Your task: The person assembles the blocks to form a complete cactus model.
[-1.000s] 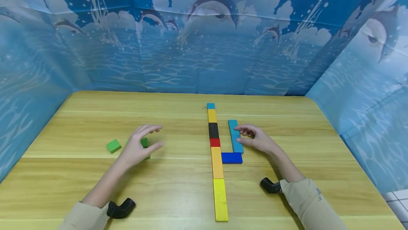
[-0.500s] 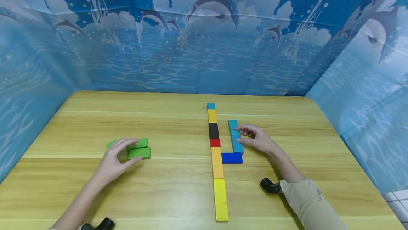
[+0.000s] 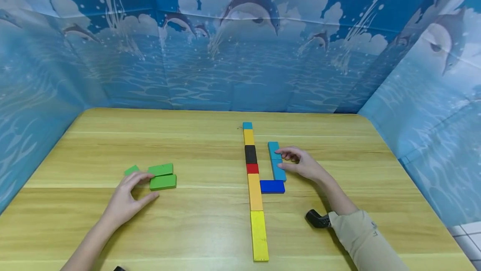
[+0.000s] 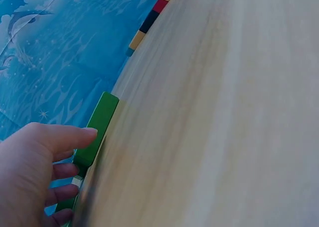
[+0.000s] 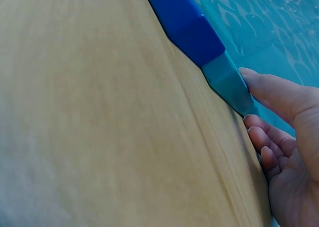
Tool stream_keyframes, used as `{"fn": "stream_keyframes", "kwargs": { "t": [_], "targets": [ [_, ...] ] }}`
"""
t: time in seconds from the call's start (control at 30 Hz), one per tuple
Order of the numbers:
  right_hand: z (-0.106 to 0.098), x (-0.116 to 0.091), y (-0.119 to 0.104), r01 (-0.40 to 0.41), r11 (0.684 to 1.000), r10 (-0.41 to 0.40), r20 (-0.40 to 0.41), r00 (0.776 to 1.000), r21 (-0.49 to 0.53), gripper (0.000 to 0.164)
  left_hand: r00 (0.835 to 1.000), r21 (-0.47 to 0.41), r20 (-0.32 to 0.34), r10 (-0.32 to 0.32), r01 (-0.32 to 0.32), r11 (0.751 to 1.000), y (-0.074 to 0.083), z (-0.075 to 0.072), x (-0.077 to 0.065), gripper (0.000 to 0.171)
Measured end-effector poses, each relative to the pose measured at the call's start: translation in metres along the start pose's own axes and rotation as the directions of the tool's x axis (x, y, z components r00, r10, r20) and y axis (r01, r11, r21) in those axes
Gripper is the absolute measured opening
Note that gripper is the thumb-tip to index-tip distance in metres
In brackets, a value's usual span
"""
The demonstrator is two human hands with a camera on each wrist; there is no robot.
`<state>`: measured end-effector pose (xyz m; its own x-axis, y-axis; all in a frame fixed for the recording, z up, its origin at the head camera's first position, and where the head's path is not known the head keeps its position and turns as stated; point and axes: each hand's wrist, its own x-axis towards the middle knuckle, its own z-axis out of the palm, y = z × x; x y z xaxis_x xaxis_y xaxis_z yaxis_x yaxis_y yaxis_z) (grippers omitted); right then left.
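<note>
My left hand (image 3: 124, 204) is at the left ends of two green blocks (image 3: 163, 182), which lie side by side. Its thumb and fingers are spread apart with nothing gripped; whether a fingertip touches green is unclear. Another green block (image 3: 131, 169) lies behind that hand, partly hidden. My right hand (image 3: 306, 165) sits along the right side of two light blue blocks (image 3: 274, 150) laid end to end. Its fingers are loosely bent, fingertips at the blocks' edge. A dark blue block (image 3: 272, 186) lies crosswise at their near end, seen large in the right wrist view.
A straight row of flat blocks runs away from me: yellow (image 3: 259, 235), orange (image 3: 255, 191), red (image 3: 252, 168), black (image 3: 250, 154), yellow-orange (image 3: 249, 137) and light blue (image 3: 247, 125). The wooden table (image 3: 203, 229) meets a dolphin-printed curtain (image 3: 210, 74) behind and at both sides.
My left hand has moved left and toward me, from above the green blocks to their left ends, uncovering two of them. My right hand stays beside the light blue blocks.
</note>
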<state>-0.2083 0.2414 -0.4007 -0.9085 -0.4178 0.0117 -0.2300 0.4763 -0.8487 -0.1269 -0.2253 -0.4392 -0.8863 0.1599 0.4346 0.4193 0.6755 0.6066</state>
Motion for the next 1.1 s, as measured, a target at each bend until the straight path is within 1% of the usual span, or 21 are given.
{"fn": "stream_keyframes", "kwargs": {
  "t": [0.17, 0.43, 0.57, 0.87, 0.93, 1.1],
  "targets": [
    [0.0, 0.001, 0.001, 0.001, 1.0, -0.001, 0.005, 1.0, 0.008, 0.04, 1.0, 0.02, 0.0, -0.023, 0.023, 1.0, -0.001, 0.001, -0.002, 0.045],
    [0.0, 0.001, 0.002, -0.001, 1.0, 0.001, 0.005, 1.0, 0.0, 0.039, 1.0, 0.033, -0.012, -0.013, 0.013, 0.999, -0.001, 0.002, -0.001, 0.045],
    [0.0, 0.001, 0.0, -0.005, 1.0, 0.005, 0.004, 1.0, -0.007, 0.039, 0.999, 0.045, -0.009, -0.031, 0.031, 0.999, -0.003, 0.002, -0.001, 0.041],
    [0.0, 0.0, -0.001, -0.002, 1.0, 0.002, 0.004, 1.0, -0.003, 0.039, 0.999, 0.03, -0.022, -0.026, 0.027, 0.999, -0.003, 0.004, -0.001, 0.039],
    [0.0, 0.001, 0.004, 0.009, 1.0, -0.009, 0.003, 1.0, -0.002, 0.039, 0.999, 0.024, -0.021, -0.026, 0.027, 0.999, -0.003, 0.004, -0.001, 0.038],
    [0.0, 0.007, 0.027, 0.026, 1.0, -0.026, -0.005, 1.0, -0.004, 0.039, 1.0, -0.007, -0.024, -0.011, 0.011, 1.0, -0.004, 0.004, -0.001, 0.039]
  ]
}}
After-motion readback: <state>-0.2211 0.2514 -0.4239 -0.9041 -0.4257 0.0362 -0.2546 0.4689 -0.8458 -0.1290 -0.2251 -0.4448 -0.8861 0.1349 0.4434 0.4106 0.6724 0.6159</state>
